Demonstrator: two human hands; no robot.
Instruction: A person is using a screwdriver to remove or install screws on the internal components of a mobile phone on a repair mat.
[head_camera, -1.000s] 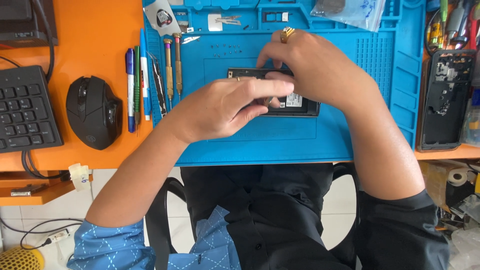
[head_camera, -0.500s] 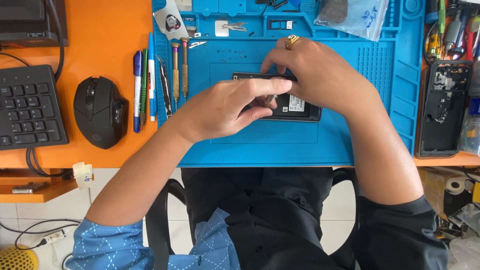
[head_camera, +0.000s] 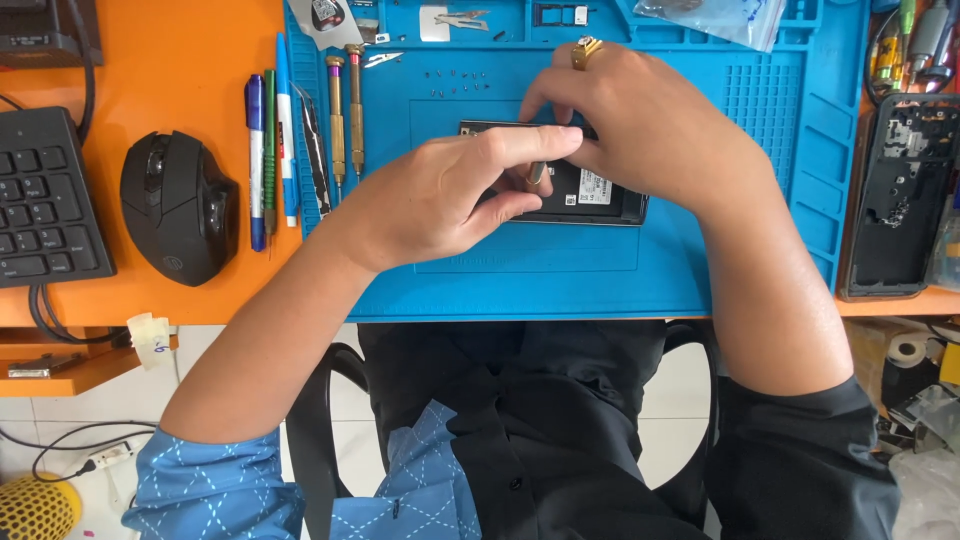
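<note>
Both hands are working over a black opened phone body (head_camera: 590, 195) lying on the blue silicone repair mat (head_camera: 760, 250). The left hand (head_camera: 440, 195) is curling nearly closed, thumb and forefinger pinching toward a small part at the device's middle; what it is gripping is too small to tell. The right hand (head_camera: 650, 130), wearing a gold ring (head_camera: 586, 50), is arching over the device's twelve o'clock edge, fingers bent and pressing on it to steady it. Compared with a second ago the hands are sitting in almost the same pose; the left forefinger has stretched a little further across the device, so the fine work at that one spot appears to be continuing rather than finishing.

At nine o'clock from the device, a row of pens and slim screwdrivers (head_camera: 300, 130) is lying along the mat's edge. Further toward nine o'clock, a black computer mouse (head_camera: 180, 205) and a black keyboard (head_camera: 45, 200) are resting on the orange tabletop (head_camera: 160, 60). At three o'clock, a black phone back frame (head_camera: 895, 195) is lying apart.
</note>
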